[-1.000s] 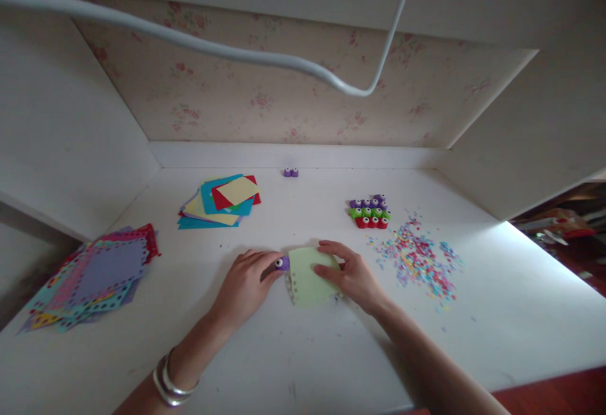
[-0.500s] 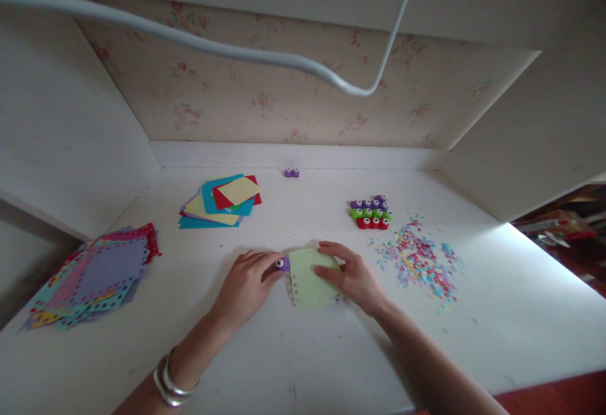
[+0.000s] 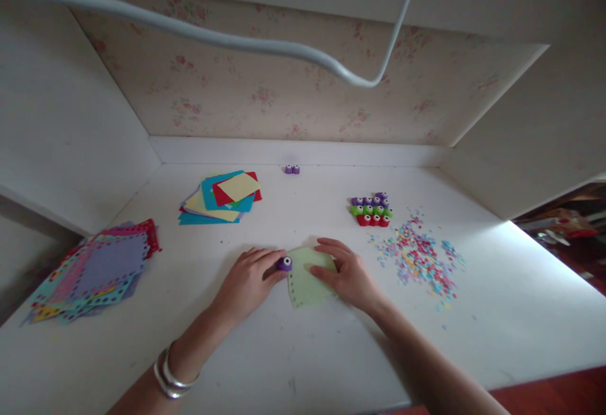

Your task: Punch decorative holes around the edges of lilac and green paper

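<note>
My left hand (image 3: 250, 279) is closed on a small purple craft punch (image 3: 285, 264) with a white round button on top. The punch sits at the upper left edge of a pale green sheet of paper (image 3: 310, 282). A row of punched holes runs down the sheet's left edge below it. My right hand (image 3: 350, 276) grips the sheet's right side, thumb on top and fingers at the far edge; part of the paper is hidden under it.
Several purple, green and red punches (image 3: 372, 210) stand in rows at the right, by scattered confetti (image 3: 421, 257). Two purple punches (image 3: 292, 169) are near the back wall. Coloured paper (image 3: 222, 197) lies back left, and hole-edged sheets (image 3: 111, 263) are stacked far left. A white cable (image 3: 227, 41) hangs overhead.
The purple punch has shifted slightly right and turned so its button faces up more, over the sheet's edge. The paper and right hand have moved slightly left.
</note>
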Demonstrator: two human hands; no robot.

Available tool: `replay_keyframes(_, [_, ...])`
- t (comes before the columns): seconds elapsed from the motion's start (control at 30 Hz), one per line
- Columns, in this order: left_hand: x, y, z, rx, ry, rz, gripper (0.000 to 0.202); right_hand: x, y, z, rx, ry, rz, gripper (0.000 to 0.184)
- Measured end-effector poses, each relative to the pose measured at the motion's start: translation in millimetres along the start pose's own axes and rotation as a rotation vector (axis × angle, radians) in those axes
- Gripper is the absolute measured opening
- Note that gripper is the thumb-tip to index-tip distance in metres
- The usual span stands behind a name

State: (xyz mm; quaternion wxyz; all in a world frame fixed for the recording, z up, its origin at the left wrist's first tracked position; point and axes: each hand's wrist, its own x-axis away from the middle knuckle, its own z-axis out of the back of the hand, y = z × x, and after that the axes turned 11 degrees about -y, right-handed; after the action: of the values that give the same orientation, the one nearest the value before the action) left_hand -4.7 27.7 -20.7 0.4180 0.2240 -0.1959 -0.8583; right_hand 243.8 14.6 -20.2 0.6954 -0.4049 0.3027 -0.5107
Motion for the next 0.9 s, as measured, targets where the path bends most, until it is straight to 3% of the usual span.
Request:
replay_keyframes(0.13, [0, 0, 6.5, 0.042, -0.041, 0.006, 0.034, 5, -12, 12, 0.404, -0.006, 0.189, 0.03])
replay_keyframes(0.23, [1, 0, 10.8, 0.051, -0.089, -0.005, 0.031, 6, -13, 15, 0.535, -0.104, 0.303, 0.033])
replay_keyframes(0.4, [1, 1, 7.7, 0.035, -0.079, -0.025, 0.029, 5, -8, 8, 0.592, -0.235, 0.298, 0.036])
replay_keyframes(0.9, [1, 1, 7.2, 0.036, -0.061, -0.042, 0.029, 4, -12, 5, 0.579, -0.218, 0.294, 0.035])
